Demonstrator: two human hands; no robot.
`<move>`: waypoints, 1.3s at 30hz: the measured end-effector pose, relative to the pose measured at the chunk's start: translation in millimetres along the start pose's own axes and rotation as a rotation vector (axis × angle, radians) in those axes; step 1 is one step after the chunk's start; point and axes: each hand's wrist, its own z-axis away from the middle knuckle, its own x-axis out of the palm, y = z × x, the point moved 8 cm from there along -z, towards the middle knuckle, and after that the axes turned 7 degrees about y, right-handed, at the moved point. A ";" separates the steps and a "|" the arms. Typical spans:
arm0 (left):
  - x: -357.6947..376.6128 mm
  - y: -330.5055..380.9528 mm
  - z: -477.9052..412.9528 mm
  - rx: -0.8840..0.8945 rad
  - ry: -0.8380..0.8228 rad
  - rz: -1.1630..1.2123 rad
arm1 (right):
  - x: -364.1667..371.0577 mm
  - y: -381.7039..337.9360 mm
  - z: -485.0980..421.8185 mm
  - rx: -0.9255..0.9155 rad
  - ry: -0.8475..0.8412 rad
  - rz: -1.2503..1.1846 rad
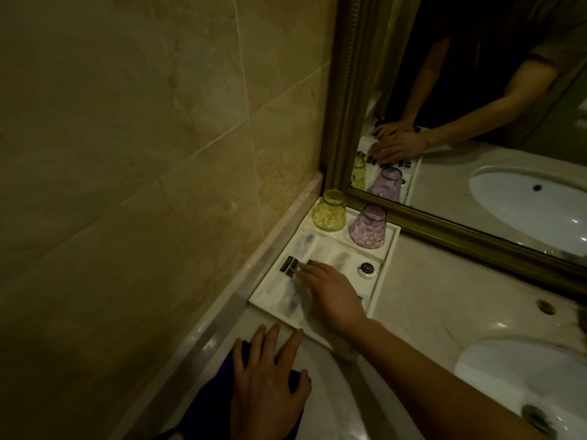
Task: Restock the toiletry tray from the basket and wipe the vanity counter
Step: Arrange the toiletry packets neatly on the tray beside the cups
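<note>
A white toiletry tray (384,265) sits in the counter corner by the tiled wall and the mirror. In its near left compartments lie wrapped toiletry packets (290,265) with dark labels. My right hand (330,292) rests over the tray, its fingertips touching the packets; whether it grips one I cannot tell. My left hand (268,373) lies flat, fingers spread, on a dark blue cloth (206,404) on the counter (444,300) just in front of the tray. No basket is in view.
A yellow glass (329,210) and a purple glass (368,226) stand upside down at the tray's far end. A small round capped item (366,268) lies in a right compartment. A white sink (521,376) is at the right; the framed mirror (476,90) stands behind.
</note>
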 end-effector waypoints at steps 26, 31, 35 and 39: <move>3.5 -1.1 -3.2 0.005 -0.016 0.065 | -49.2 -10.9 -49.5 -0.224 -0.027 -0.009; 4.9 -1.8 -2.4 0.015 -0.022 0.052 | -116.9 30.8 -63.6 0.188 0.460 -0.376; 4.3 -2.0 -1.3 0.003 -0.016 0.053 | -121.0 63.9 -51.0 0.536 0.628 -0.685; 1.7 -0.5 -0.7 0.000 -0.021 0.041 | -62.8 76.0 -27.3 0.854 0.480 -0.829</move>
